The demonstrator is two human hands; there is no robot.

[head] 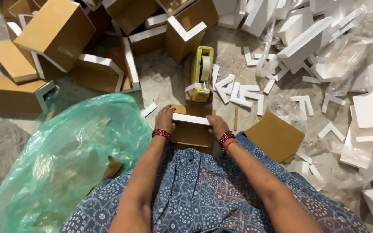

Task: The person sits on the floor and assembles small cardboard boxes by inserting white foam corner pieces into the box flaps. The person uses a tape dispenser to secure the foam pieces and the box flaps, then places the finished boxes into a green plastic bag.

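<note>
While clamped between left hand (165, 119) and right hand (217, 126), fingers closed on its ends: cardboard box (191, 129) with white foam strip (191, 119), judged light, stiff, crushable; best gripped by edges.

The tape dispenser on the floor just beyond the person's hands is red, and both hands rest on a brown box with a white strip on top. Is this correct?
Not quite: the tape dispenser is yellow, not red, as the head view shows. The rest holds: the left hand and right hand rest on the brown box with a white strip on top.
</note>
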